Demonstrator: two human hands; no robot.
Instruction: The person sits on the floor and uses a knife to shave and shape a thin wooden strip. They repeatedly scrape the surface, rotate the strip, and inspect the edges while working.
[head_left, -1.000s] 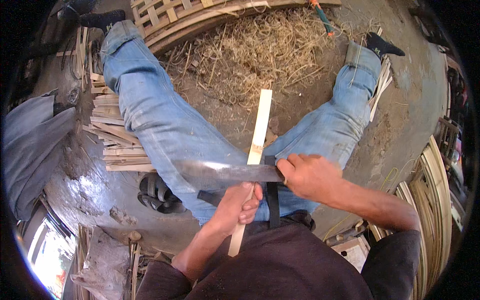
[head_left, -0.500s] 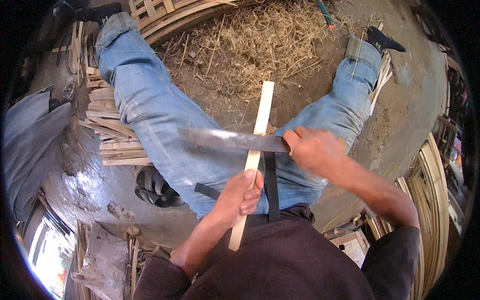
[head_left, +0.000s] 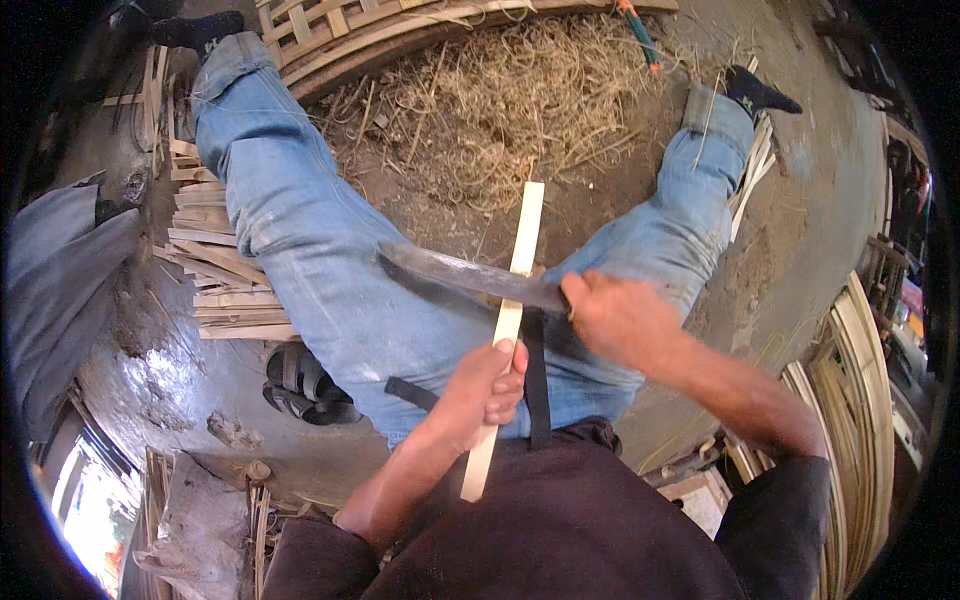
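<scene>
My left hand (head_left: 487, 393) is closed round a pale, flat bamboo strip (head_left: 526, 232) that runs from my lap up toward the floor between my legs. In my right hand (head_left: 622, 318) is the handle end of a large knife (head_left: 455, 272), its grip hidden by my fingers. The dark blade lies across the strip just above my left hand, its tip pointing left over my thigh. A black strap (head_left: 538, 380) hangs over my lap beside the strip.
Curly shavings (head_left: 520, 100) are heaped between my feet, beneath a woven bamboo panel (head_left: 330, 30). Stacked strips (head_left: 225, 260) lie by my left leg, near dark sandals (head_left: 308, 385). A green tool with an orange tip (head_left: 640, 35) rests at the heap. Long bamboo strips (head_left: 860, 400) stand at right.
The blade has tilted, its tip now higher and its handle end slightly lower. The strip's far end has shifted a little toward me. Both hands keep their holds.
</scene>
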